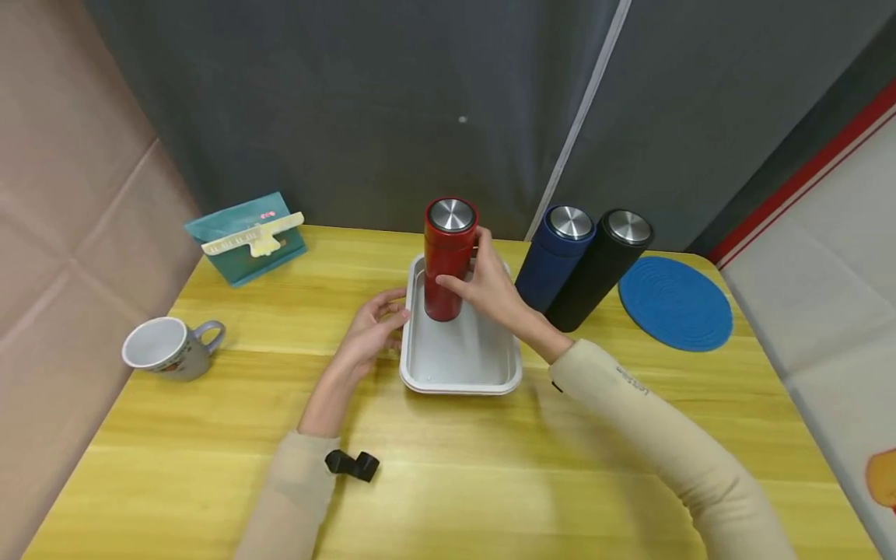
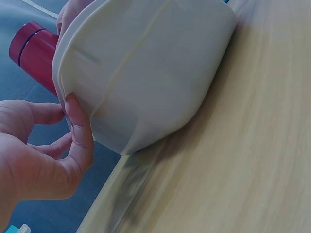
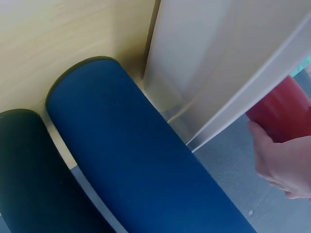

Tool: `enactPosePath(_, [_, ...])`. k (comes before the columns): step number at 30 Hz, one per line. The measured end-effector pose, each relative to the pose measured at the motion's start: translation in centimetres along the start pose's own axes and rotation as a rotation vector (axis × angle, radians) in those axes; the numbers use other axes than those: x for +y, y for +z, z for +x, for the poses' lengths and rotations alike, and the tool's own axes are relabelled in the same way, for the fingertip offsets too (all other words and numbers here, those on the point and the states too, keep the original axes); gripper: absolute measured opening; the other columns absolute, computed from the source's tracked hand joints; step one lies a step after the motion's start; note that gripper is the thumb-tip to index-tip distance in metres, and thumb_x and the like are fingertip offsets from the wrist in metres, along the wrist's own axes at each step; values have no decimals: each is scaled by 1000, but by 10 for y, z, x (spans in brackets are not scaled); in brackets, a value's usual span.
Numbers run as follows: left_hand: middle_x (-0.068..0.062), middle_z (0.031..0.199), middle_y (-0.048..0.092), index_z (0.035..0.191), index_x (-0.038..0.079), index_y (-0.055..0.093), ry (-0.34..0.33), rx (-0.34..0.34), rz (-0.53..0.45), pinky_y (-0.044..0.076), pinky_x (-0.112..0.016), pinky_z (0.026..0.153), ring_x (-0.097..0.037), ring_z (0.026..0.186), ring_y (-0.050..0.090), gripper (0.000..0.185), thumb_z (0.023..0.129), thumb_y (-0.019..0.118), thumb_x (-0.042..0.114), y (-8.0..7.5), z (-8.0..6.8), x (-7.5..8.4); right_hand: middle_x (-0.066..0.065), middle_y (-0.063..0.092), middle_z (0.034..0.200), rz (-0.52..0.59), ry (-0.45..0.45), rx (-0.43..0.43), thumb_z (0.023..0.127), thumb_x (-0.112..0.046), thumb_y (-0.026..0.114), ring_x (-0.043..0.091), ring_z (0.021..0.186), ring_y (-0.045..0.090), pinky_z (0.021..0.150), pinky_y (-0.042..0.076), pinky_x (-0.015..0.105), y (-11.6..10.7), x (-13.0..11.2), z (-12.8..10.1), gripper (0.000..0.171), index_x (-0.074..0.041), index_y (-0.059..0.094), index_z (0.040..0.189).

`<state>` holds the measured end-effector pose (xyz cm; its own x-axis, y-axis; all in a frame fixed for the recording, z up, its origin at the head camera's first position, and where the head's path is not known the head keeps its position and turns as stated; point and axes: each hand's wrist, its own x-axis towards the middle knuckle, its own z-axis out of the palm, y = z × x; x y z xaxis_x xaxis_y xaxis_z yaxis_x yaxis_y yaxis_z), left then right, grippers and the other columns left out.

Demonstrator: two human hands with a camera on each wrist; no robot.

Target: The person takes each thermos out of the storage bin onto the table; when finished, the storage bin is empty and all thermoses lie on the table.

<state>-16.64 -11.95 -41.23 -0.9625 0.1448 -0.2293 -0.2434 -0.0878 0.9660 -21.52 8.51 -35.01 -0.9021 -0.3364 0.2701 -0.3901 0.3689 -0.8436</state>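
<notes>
A red vacuum flask (image 1: 448, 260) with a silver-topped lid is upright at the back left inside a pale grey rectangular tray (image 1: 462, 387). My right hand (image 1: 493, 284) grips the flask, thumb on its front and fingers behind it. In the right wrist view that hand (image 3: 286, 162) wraps the red body, part of which is out of frame. At the tray's left side, my left hand (image 1: 371, 327) holds the rim. The left wrist view has the thumb and fingers of this hand (image 2: 43, 155) pinching the rim, with the tray's outer wall (image 2: 155, 73) beyond.
Just right of the tray stand a blue flask (image 1: 556, 260) and a black flask (image 1: 598, 272). A round blue mat (image 1: 675, 303) lies farther right. On the left are a mug (image 1: 171, 350) and a teal bag with a clip (image 1: 255, 241). A grey partition (image 1: 350, 117) rises behind.
</notes>
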Motion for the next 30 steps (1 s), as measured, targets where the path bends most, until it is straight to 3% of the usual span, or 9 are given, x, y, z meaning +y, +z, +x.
enactPosePath(10, [-15,113,51,140,4,45,4,13,-21,53,-29,61,-17,84,56,45,96,56,5,0,-1,-2,15,47,133,10,47,-59,83,-7,76,25,120,49,98,47,40,-2,-5,-13,76,-2,28,141])
enactPosePath(19, [-14,113,51,141,5,45,-7,17,-28,53,-29,61,-18,85,55,46,96,56,4,-1,-1,-3,13,53,128,0,3,-34,81,-9,79,24,115,53,95,50,37,-12,-13,-24,74,-3,35,139])
enactPosePath(30, [-11,110,50,141,3,44,2,8,-37,53,-27,60,-15,81,54,47,96,57,3,0,0,0,10,55,126,85,-26,13,76,-6,82,21,113,55,91,52,32,-32,-27,-39,74,-4,40,137])
